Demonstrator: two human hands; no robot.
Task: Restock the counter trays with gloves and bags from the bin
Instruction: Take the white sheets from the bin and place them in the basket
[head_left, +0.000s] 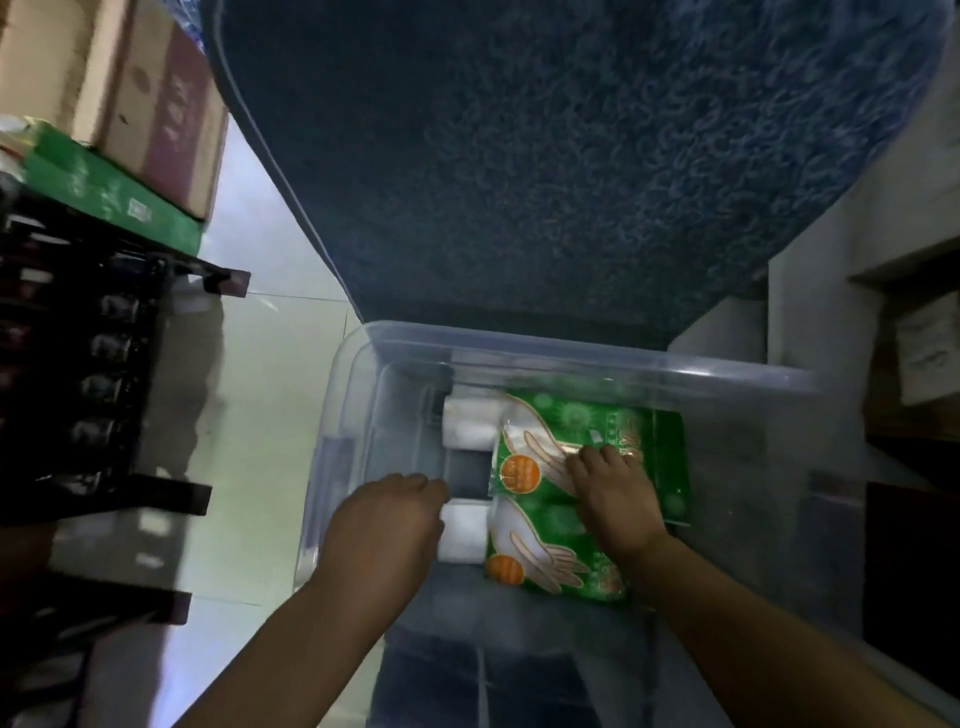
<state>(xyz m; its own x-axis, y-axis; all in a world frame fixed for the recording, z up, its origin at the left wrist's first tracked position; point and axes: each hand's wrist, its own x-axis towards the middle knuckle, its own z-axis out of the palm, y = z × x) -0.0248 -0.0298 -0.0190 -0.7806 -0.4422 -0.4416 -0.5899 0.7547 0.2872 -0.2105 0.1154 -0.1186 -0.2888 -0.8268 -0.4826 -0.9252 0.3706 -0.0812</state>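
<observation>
A clear plastic bin (519, 345) stands on the floor below me. Inside lie green glove packs with orange discs and hand outlines: an upper pack (550, 436) and a lower pack (545, 556). Two white bag rolls sit left of them, one at the back (467, 428), one nearer (462, 535). My right hand (615, 499) lies on the upper glove pack with its fingers curled over the pack's middle. My left hand (387, 525) reaches down beside the nearer white roll, fingertips at its top edge; the grip is hidden.
A dark blue carpet (545, 156) lies beyond the bin. A dark shelf rack (104, 415) with bottles stands at the left, cardboard boxes (130, 93) and a green box (104, 192) behind it. Pale tiles (260, 364) run between rack and bin. A cabinet (909, 364) is right.
</observation>
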